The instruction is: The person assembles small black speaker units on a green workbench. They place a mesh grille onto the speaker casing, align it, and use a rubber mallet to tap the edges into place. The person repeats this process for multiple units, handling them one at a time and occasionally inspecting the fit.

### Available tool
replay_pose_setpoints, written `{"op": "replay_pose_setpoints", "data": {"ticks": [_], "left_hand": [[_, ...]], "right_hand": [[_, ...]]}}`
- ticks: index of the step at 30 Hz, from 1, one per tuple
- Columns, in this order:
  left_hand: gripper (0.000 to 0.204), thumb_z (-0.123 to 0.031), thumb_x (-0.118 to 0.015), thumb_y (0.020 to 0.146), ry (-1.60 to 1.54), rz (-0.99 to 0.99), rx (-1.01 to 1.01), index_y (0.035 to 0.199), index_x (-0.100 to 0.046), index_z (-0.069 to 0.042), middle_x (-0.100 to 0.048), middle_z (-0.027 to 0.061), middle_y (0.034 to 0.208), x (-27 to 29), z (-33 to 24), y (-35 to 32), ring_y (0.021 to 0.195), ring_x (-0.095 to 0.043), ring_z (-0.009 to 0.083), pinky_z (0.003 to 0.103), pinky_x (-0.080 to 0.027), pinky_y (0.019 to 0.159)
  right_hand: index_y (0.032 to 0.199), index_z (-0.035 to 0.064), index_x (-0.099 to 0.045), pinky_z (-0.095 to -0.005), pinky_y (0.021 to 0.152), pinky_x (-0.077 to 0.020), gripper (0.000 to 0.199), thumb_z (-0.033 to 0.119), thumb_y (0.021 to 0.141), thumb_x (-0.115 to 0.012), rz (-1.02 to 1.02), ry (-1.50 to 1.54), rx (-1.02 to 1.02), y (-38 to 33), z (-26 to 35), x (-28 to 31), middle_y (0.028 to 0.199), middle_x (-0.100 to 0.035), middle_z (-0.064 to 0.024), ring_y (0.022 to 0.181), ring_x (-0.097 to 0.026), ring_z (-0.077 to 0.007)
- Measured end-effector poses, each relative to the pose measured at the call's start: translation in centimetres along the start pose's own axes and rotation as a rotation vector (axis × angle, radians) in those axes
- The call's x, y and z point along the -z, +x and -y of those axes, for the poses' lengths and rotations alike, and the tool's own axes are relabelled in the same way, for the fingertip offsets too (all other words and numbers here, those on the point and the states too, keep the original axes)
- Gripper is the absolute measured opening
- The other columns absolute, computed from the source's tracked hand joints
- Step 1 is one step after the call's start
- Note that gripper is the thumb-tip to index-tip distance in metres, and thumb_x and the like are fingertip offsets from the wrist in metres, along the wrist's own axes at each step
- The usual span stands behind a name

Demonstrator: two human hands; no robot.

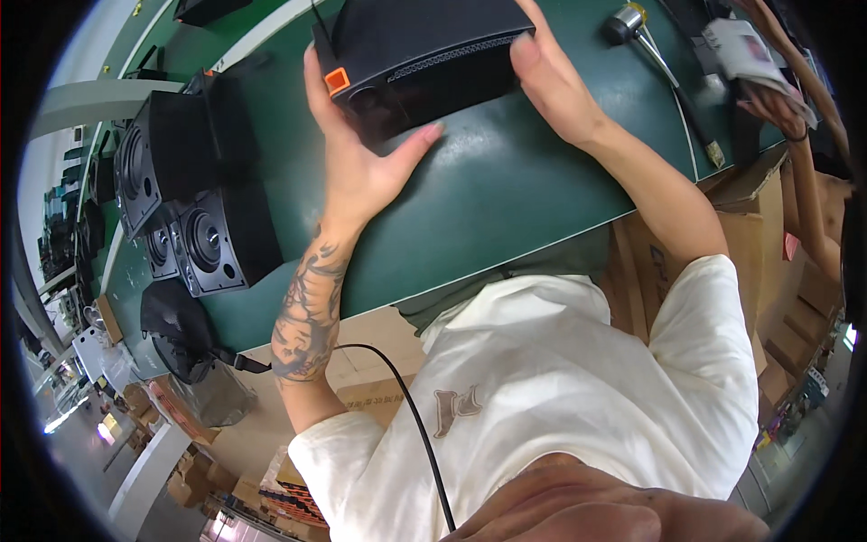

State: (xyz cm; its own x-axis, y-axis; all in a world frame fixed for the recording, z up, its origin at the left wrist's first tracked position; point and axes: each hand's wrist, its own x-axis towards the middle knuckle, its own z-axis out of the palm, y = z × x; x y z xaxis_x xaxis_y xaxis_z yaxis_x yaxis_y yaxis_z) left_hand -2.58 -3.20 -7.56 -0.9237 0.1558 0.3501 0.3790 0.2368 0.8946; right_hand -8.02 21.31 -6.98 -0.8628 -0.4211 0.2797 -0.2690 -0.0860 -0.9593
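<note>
Box [424, 45], black with an orange corner piece [338, 80], held by both ends at the green table's [506, 190] far side.
From my feed, the left hand [357, 172] grips one end with its fingers, thumb spread wide; the right hand [555, 86] curls round the other, thumb at the front edge. I judge the two-ended hold suits its width; I cannot tell whether it touches the table. Speakers [206, 237] stand leftward, probably leaving working room.

A mallet [669, 74] lies on the green table [506, 172] near cardboard boxes [757, 239].
</note>
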Motion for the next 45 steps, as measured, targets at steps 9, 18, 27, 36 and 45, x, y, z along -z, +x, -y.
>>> {"op": "replay_pose_setpoints", "data": {"ticks": [9, 18, 27, 36, 45], "left_hand": [[0.09, -0.01, -0.072, 0.095, -0.395, -0.296, 0.127, 0.164, -0.014, -0.009, -0.049, 0.0087, 0.14, -2.3, -1.4, 0.7, 0.12, -0.055, 0.0175, 0.033, -0.04, 0.108], [0.089, -0.016, -0.068, 0.095, -0.567, -0.293, 0.11, 0.165, -0.014, -0.01, -0.043, 0.014, 0.153, -2.1, -1.9, 1.1, 0.141, -0.044, 0.0246, 0.04, -0.025, 0.122], [0.075, -0.008, -0.067, 0.1, -0.468, -0.534, 0.185, 0.16, -0.024, -0.004, -0.053, 0.011, 0.14, -4.8, -4.0, 2.5, 0.126, -0.054, 0.0205, 0.034, -0.038, 0.114], [0.091, -0.004, -0.072, 0.095, -0.607, -0.287, 0.134, 0.166, -0.014, -0.012, -0.053, 0.0096, 0.142, -1.8, -1.7, 1.3, 0.128, -0.055, 0.019, 0.036, -0.038, 0.114], [0.096, -0.008, -0.077, 0.094, -0.548, -0.319, 0.123, 0.166, -0.013, -0.011, -0.055, 0.0108, 0.141, -1.5, -0.9, 1.0, 0.126, -0.058, 0.0194, 0.034, -0.043, 0.111]], "right_hand": [[0.162, -0.0047, -0.01, -0.0348, 0.122, -0.0236, 0.082, 0.024, 0.105, -0.061, -0.096, -0.044, 0.066, -0.2, -0.3, -1.1, 0.161, -0.031, -0.0179, 0.148, -0.032, -0.0246], [0.164, -0.0023, -0.008, -0.0318, 0.119, -0.0268, 0.087, 0.025, 0.104, -0.064, -0.04, 0.196, -0.022, 0.3, 1.0, -0.8, 0.16, -0.031, -0.0141, 0.144, -0.035, -0.0204], [0.163, -0.0036, -0.012, -0.031, 0.119, -0.0262, 0.077, 0.031, 0.109, -0.055, -0.126, 0.203, -0.14, 0.6, 3.1, -2.2, 0.158, -0.035, -0.0146, 0.143, -0.035, -0.0195], [0.162, -0.0068, -0.009, -0.0318, 0.119, -0.0282, 0.08, 0.025, 0.107, -0.058, 0.005, 0.216, 0.068, 0.6, -0.5, -0.4, 0.156, -0.038, -0.0155, 0.142, -0.038, -0.0204], [0.161, -0.0088, -0.01, -0.0324, 0.119, -0.0286, 0.079, 0.024, 0.108, -0.058, -0.025, 0.155, -0.029, 0.5, 2.6, -1.3, 0.154, -0.039, -0.0167, 0.142, -0.038, -0.0208]]}}
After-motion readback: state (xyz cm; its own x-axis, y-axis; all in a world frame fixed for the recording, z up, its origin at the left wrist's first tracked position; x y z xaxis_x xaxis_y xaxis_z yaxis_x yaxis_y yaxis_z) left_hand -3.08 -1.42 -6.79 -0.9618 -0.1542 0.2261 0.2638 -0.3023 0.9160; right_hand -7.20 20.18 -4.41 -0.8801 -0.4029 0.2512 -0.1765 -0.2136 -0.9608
